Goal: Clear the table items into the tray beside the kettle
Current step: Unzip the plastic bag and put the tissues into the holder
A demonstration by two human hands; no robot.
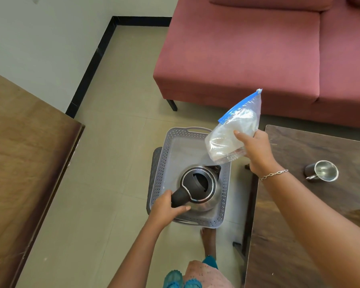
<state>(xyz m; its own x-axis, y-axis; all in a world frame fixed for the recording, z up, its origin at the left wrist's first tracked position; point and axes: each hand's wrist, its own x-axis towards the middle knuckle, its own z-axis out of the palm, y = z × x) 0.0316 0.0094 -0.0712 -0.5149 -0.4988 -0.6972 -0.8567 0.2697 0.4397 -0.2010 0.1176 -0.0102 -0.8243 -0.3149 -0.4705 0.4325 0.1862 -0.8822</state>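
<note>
A steel kettle (pixel 200 188) with a black lid and handle stands inside a pale grey perforated tray (pixel 170 150) on a low stool on the floor. My left hand (pixel 167 206) grips the kettle's black handle. My right hand (pixel 256 150) holds a clear zip bag (pixel 231 132) with a blue seal and white contents, tilted above the tray's right rim. A steel mug (pixel 322 171) stands on the dark wooden table (pixel 299 215) at the right.
A red sofa (pixel 258 48) fills the back right. A brown wooden surface (pixel 23 152) lies at the left. Beige tiled floor (pixel 112 142) stretches between them. My bare foot (pixel 208 240) is on the floor just below the tray.
</note>
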